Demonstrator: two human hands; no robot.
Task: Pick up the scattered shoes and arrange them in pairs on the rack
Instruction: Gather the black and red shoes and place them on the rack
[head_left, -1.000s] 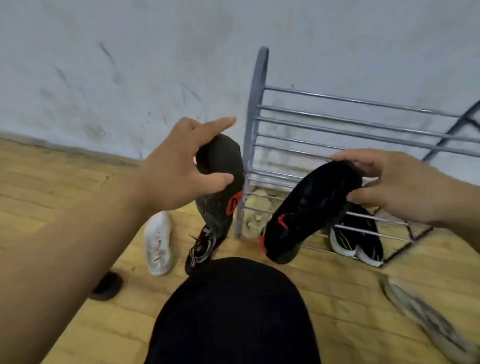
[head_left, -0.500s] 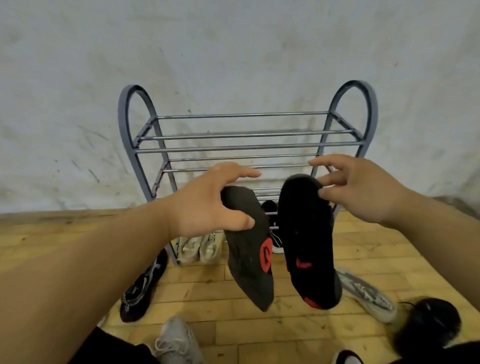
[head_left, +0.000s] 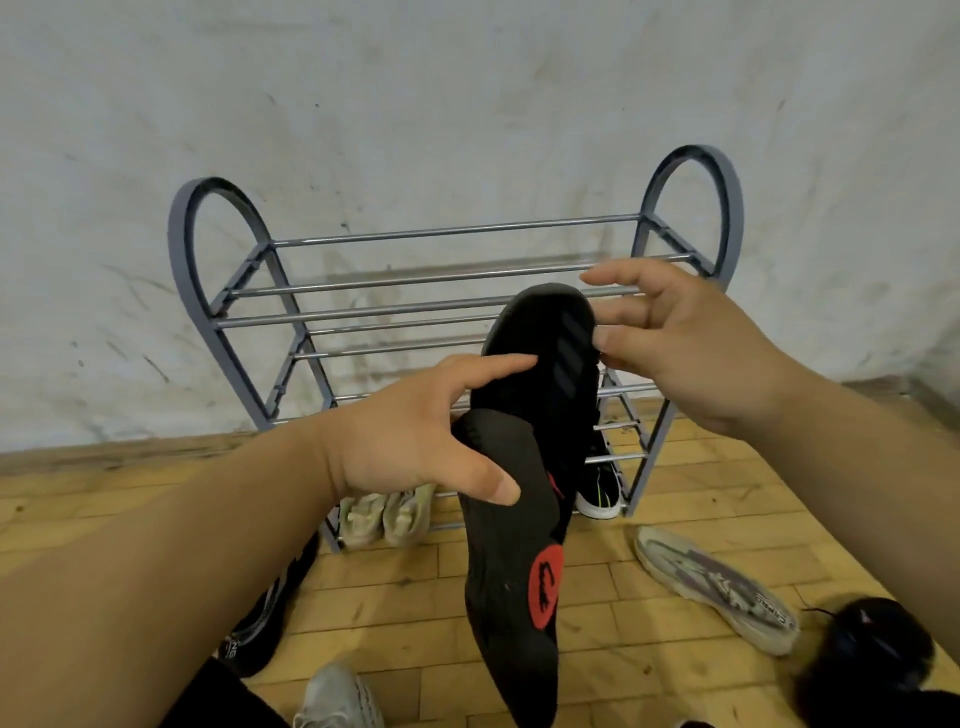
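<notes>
Up in front of the metal rack (head_left: 249, 291), two black shoes hang in the air, soles toward the camera. One black shoe (head_left: 511, 566) with a red patch on its sole is pinched at the heel between the thumb and fingers of the left hand (head_left: 410, 441). Just behind it, touching, the second black shoe (head_left: 545, 343) is gripped at its top edge by the right hand (head_left: 685, 343), upper fingers spread. Pale shoes (head_left: 384, 517) sit on the bottom shelf. A grey shoe (head_left: 717, 584) lies on the wooden floor (head_left: 395, 613).
</notes>
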